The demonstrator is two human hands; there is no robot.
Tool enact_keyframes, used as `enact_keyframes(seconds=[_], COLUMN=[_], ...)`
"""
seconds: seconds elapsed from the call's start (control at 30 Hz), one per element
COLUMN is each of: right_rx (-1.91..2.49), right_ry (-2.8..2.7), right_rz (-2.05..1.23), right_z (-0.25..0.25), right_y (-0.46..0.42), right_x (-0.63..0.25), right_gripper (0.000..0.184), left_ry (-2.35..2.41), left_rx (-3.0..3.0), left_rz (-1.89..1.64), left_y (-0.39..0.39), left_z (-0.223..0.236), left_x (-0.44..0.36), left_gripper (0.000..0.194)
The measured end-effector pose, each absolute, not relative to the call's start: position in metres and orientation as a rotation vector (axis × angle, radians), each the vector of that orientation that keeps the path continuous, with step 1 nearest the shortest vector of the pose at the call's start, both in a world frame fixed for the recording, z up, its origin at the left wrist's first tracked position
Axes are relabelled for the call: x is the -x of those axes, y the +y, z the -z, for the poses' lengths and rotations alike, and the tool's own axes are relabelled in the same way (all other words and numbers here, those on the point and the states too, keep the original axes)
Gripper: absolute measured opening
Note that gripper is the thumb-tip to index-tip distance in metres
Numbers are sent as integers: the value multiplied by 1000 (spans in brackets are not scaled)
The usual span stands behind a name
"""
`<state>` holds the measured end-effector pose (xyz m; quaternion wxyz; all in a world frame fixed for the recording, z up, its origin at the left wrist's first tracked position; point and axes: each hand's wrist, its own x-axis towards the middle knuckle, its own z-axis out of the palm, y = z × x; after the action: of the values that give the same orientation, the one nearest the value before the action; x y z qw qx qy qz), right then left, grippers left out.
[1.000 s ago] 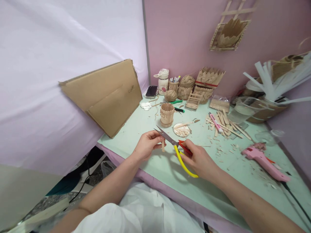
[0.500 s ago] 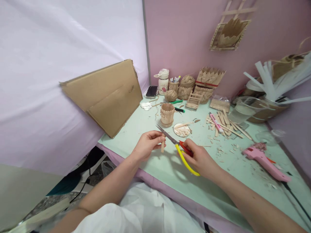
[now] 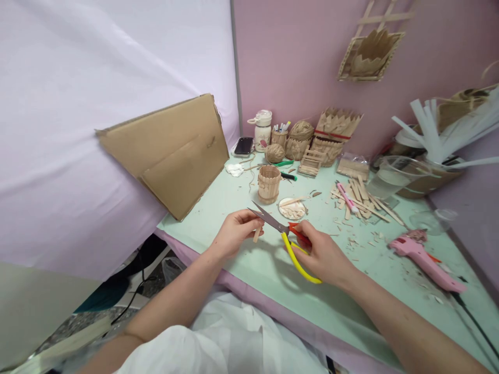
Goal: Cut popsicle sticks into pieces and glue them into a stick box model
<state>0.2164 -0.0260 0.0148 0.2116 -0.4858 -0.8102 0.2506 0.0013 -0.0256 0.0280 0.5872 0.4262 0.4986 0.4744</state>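
Note:
Between the thumb and fingers of my left hand is a short wooden craft stick, its lower end poking out below the thumb. My right hand grips scissors with one yellow and one red handle. Their blades are parted and point left, right beside my left fingertips; whether they touch the stick is hard to tell. Beyond the blades stands a small cup covered in wooden sticks. A round lid with wood chips lies to its right.
A pile of craft sticks with a pink cutter lies at the right, near a pink glue gun. Leaning cardboard borders the left. Twine balls, a bottle and a phone line the back.
The scissor blades have opened wider. In my left hand the stick has tilted, its lower end swinging left.

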Motion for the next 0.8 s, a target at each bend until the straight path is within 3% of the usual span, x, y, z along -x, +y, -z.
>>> enact_keyframes(seconds=[0.5,0.8], right_rx=[1350,1324], right_ry=[-2314,-2286], right_rz=[-695,-798], right_z=[-20,-18], right_y=[-28,-27], right_x=[-215,-217], right_gripper=[15,25], left_ry=[1173,1146], left_rx=[-1077,-1077], left_rz=[-1065,-1044], left_y=[-27,-27], left_z=[-32,-36], left_x=[2,3], left_gripper=[13,15])
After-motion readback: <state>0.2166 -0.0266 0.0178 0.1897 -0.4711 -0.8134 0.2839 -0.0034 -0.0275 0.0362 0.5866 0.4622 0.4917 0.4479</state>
